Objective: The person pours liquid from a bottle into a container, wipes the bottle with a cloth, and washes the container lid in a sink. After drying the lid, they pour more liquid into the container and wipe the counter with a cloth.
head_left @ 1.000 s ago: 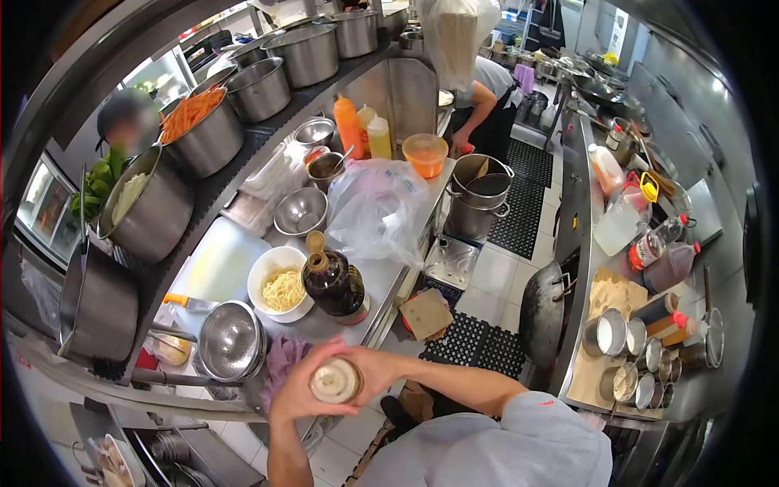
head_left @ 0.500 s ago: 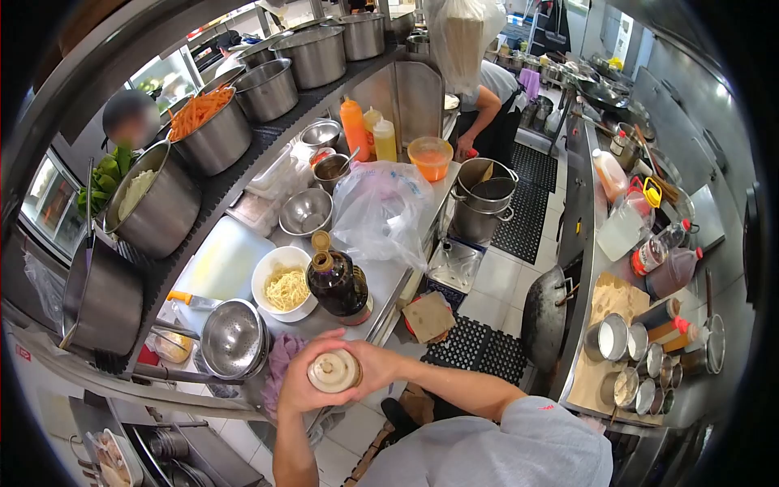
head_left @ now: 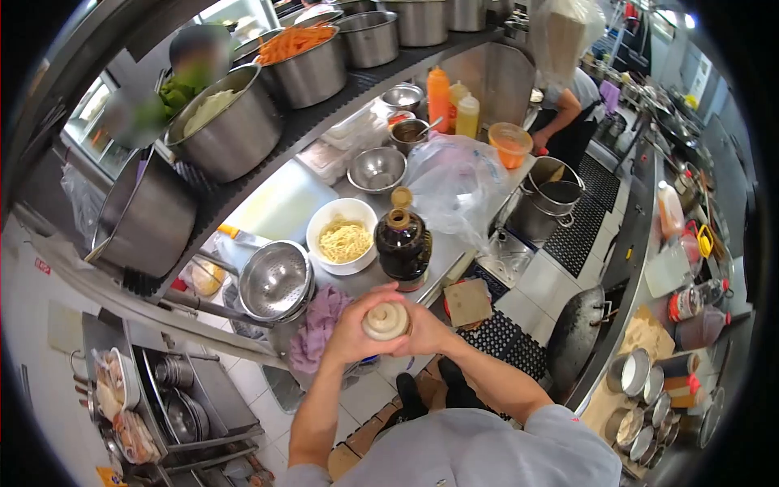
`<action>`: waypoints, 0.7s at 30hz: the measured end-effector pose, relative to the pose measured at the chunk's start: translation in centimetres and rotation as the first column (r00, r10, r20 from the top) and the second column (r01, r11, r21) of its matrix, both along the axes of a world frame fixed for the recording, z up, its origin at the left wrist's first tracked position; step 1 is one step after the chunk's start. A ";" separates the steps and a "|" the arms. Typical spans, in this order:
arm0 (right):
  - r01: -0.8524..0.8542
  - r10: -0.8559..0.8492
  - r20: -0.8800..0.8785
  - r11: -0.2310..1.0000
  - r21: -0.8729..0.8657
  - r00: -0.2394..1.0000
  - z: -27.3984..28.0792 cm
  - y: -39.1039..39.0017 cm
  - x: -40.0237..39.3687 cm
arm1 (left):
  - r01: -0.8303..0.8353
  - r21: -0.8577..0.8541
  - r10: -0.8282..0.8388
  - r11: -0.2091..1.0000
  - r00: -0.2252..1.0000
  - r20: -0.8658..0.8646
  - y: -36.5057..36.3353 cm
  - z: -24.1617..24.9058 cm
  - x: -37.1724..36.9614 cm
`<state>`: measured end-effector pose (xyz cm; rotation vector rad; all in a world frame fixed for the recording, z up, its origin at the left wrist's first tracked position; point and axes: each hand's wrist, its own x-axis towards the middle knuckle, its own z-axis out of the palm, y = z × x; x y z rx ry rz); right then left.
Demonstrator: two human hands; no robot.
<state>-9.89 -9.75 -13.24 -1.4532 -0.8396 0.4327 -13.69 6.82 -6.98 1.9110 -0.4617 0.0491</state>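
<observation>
Both hands are closed around a container with a round cream-coloured top [head_left: 385, 321], seen from above; its body is hidden by the fingers. My left hand [head_left: 346, 334] wraps its left side and my right hand [head_left: 423, 331] its right side. Just beyond the hands stands a dark sauce bottle [head_left: 402, 250] with its brown flip cap raised. To the left of the bottle sits a white bowl of yellow noodles [head_left: 345, 241]. A purple cloth [head_left: 319, 331] lies at the counter edge beside my left hand.
Metal strainers [head_left: 276, 280] and a yellow-handled knife [head_left: 230, 231] are on the left. A plastic bag [head_left: 454, 183] and squeeze bottles [head_left: 438, 97] stand farther back. Pots line the upper shelf [head_left: 357, 85]. Another person [head_left: 568, 105] works beyond a stockpot [head_left: 545, 203]; a wok [head_left: 578, 331] is at right.
The head view has turned left and tilted, so the counter appears farther right. Both hands still hold the container near the counter's front edge.
</observation>
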 end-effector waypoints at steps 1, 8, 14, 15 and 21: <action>0.171 -0.172 0.000 0.984 0.052 0.985 0.0 0.3 -0.3 | -0.133 0.012 0.132 0.991 0.987 0.092 -0.5 -0.6 -0.1; 0.614 -0.613 0.286 0.783 0.098 0.737 -4.0 4.6 -0.3 | -0.790 -0.173 0.808 0.589 0.566 0.166 -5.3 -4.5 0.0; 0.574 -0.578 0.043 0.815 0.081 0.815 -5.6 5.6 -0.2 | -0.695 -0.406 0.748 0.593 0.662 -0.041 -1.4 -2.1 -1.3; 0.559 -0.560 0.024 0.829 0.018 0.828 -5.5 5.4 -0.1 | -0.681 -0.420 0.717 0.600 0.690 -0.096 -0.2 -1.4 -1.7; 0.491 -0.497 0.043 0.866 0.096 0.867 -8.5 6.6 1.7 | -0.529 -0.754 0.466 0.389 0.819 -0.334 3.2 -2.4 -3.2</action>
